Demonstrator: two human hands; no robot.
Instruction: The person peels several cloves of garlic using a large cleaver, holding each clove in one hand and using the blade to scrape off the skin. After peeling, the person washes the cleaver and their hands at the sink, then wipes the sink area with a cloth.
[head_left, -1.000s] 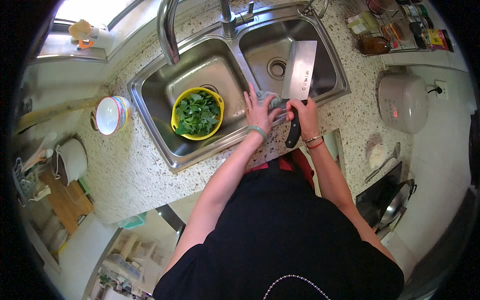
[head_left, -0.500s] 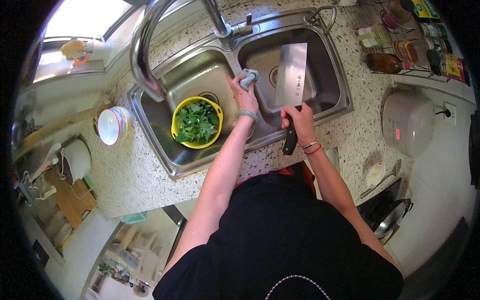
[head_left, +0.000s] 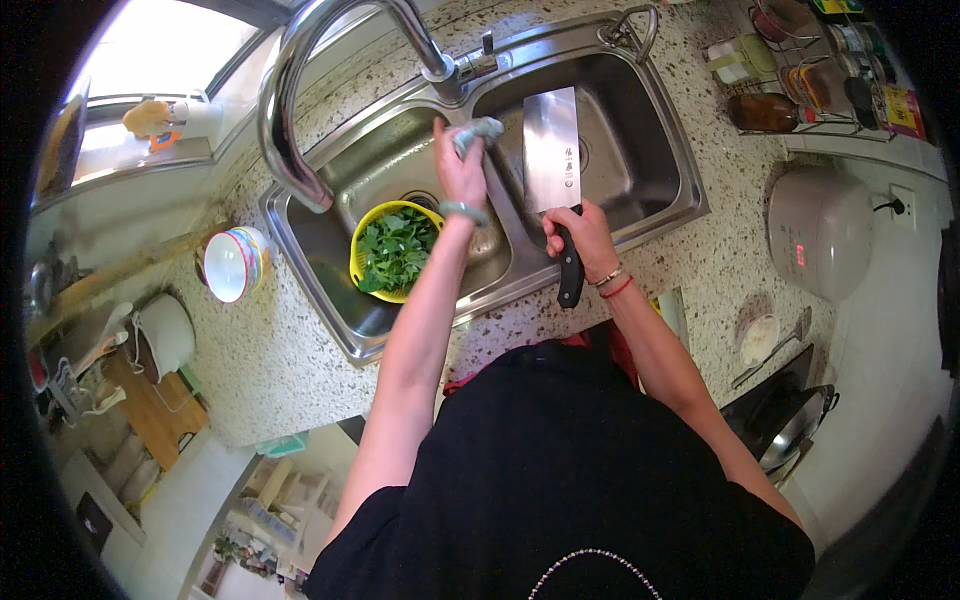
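Observation:
My right hand (head_left: 588,242) is closed round the black handle of a cleaver (head_left: 551,150). The cleaver's broad steel blade points away from me, over the right basin near the divider. A crumpled pale blue-green cloth (head_left: 478,132) is in my left hand (head_left: 460,172), whose fingers are curled about it, partly blurred. This hand is above the left basin, close to the divider and apart from the blade. Below and left of it, a yellow colander (head_left: 356,252) sits in the left basin, filled with green leaves (head_left: 393,248). My left forearm covers part of its right side.
The double steel sink (head_left: 690,185) is set in a speckled counter (head_left: 260,365). A chrome faucet (head_left: 290,150) arches over the left basin. Stacked bowls (head_left: 228,265) stand at left; a rice cooker (head_left: 820,230) and a rack with jars (head_left: 800,110) are at right.
My left hand has moved with the cloth away from the blade, up and to the left. The cleaver has shifted left toward the divider in my right hand. The whole view has moved slightly.

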